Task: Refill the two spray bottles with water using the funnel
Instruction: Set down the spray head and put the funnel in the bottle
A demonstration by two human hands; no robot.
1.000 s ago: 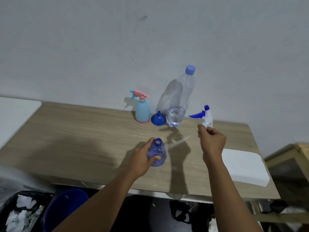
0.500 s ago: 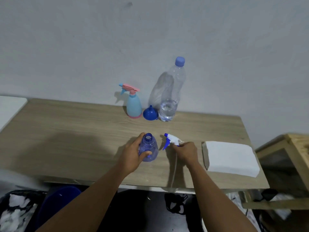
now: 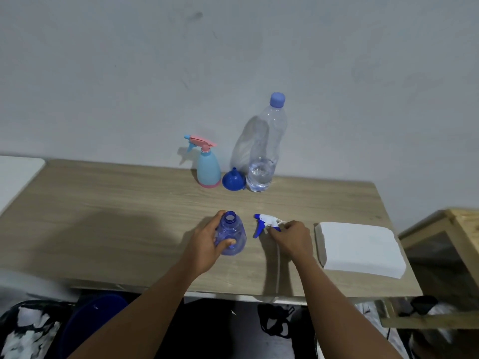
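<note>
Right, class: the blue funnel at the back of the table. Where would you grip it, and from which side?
Pinch its narrow spout from above. The funnel sits wide mouth down, spout up, and the pale blue spray bottle and the water bottle crowd it on either side, so the top is probably freest.
</note>
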